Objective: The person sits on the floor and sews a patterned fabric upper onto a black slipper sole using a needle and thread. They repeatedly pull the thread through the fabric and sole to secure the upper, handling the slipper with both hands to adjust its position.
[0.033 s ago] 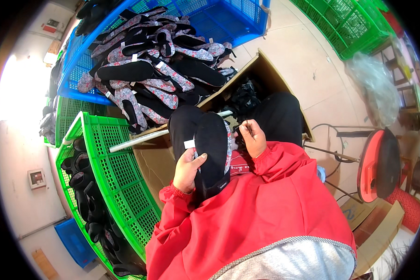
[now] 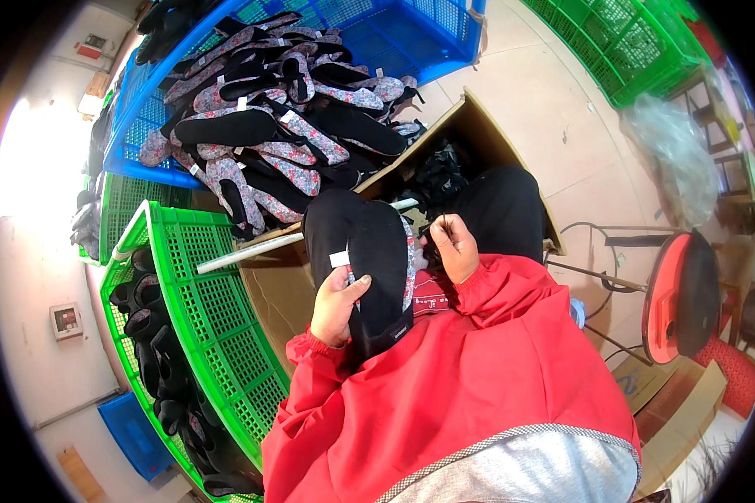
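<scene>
A slipper [image 2: 381, 260] with a black sole, a floral-patterned side and a small white tag lies along my left thigh, sole up. My left hand [image 2: 337, 306] grips it by the edge, thumb pressed on the sole. To the right of the slipper, my right hand [image 2: 455, 250] is closed in a pinch. Something thin and dark shows at its fingertips, too small to name. Many similar floral slippers [image 2: 298, 155] lie heaped beyond my knees, in and over the front of a blue crate [image 2: 377, 42].
A cardboard box [image 2: 499, 126] with black pieces stands around my knees, a white bar [image 2: 252, 253] across it. At left a green crate [image 2: 227, 310] holds black footwear [image 2: 164, 360]. Another green crate [image 2: 620, 50], a plastic bag [image 2: 675, 151] and a round-seated stool [image 2: 679, 293] are at right.
</scene>
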Tool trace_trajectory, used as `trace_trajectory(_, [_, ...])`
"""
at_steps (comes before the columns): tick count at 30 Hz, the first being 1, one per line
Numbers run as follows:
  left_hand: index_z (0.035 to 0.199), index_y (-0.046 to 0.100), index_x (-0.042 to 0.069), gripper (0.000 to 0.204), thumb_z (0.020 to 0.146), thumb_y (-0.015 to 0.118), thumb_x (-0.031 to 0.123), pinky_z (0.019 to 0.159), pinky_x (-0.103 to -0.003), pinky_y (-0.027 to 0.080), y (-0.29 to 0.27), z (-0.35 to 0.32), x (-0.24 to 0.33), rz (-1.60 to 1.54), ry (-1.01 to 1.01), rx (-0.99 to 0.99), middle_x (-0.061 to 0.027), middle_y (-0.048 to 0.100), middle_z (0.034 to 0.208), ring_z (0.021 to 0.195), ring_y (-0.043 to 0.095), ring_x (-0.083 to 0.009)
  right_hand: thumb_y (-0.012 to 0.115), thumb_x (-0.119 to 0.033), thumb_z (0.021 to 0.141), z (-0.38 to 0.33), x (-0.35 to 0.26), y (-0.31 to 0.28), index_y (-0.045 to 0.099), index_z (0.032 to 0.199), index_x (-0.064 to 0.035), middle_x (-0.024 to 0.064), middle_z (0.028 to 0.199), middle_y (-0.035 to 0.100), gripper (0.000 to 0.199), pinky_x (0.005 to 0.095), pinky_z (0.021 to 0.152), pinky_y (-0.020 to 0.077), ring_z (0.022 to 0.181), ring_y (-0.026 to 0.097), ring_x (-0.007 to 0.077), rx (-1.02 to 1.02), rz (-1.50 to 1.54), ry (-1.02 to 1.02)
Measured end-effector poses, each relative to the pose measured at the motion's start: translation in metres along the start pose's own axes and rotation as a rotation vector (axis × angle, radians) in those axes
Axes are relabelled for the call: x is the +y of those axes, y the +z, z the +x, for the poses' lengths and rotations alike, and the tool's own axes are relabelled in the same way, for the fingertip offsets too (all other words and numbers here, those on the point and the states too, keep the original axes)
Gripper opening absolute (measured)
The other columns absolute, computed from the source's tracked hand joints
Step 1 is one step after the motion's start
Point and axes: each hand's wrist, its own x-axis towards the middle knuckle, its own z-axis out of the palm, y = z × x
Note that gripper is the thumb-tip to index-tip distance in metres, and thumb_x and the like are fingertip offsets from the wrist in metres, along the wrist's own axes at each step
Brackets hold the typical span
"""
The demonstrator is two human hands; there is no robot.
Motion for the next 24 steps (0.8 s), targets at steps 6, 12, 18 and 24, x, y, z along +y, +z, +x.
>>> trace_trajectory(6, [0.125,0.051,-0.005,0.032,0.094,0.055,0.001,0.089,-0.030,0.050,-0.004,0.000,0.003,-0.116,-0.023,-0.039,-0.0106,0.064,0.117,0.101,0.063,-0.0173,0.052,-0.030,0.100,-0.007,-0.013,-0.001,0.049,0.114,-0.0032,0.0049,0.095,0.063,0.030,0.0246,0.076,0.0449,0.081,0.056,0.0099,-0.161,-0.076,0.096])
trace_trajectory(12, [0.125,0.052,-0.005,0.032,0.094,0.055,0.001,0.090,-0.030,0.050,-0.005,0.000,0.002,-0.130,-0.033,-0.037,-0.0108,0.064,0.117,0.101,0.063,-0.0177,0.064,-0.020,0.092,-0.009,-0.005,-0.001,0.052,0.117,-0.0033,0.0051,0.102,0.062,0.032,0.0269,0.086,0.0453,0.094,0.057,0.0112,-0.263,-0.132,0.046])
trace_trajectory(18, [0.124,0.052,-0.005,0.031,0.094,0.055,0.001,0.089,-0.030,0.050,-0.003,0.000,0.003,-0.120,-0.030,-0.035,-0.0108,0.064,0.117,0.101,0.063,-0.0175,0.068,-0.016,0.090,-0.008,-0.007,0.002,0.056,0.115,-0.0028,0.0032,0.103,0.063,0.030,0.0266,0.087,0.0450,0.096,0.057,0.0106,-0.257,-0.028,0.095])
trace_trajectory(24, [0.123,0.052,-0.006,0.030,0.093,0.055,0.000,0.089,-0.029,0.050,-0.004,0.001,0.000,-0.083,-0.024,-0.028,-0.0100,0.064,0.115,0.099,0.063,-0.0167,0.065,-0.015,0.092,-0.007,-0.015,0.004,0.058,0.113,-0.0031,0.0002,0.097,0.058,0.025,0.0232,0.078,0.0441,0.085,0.053,0.0077,-0.255,-0.080,0.048])
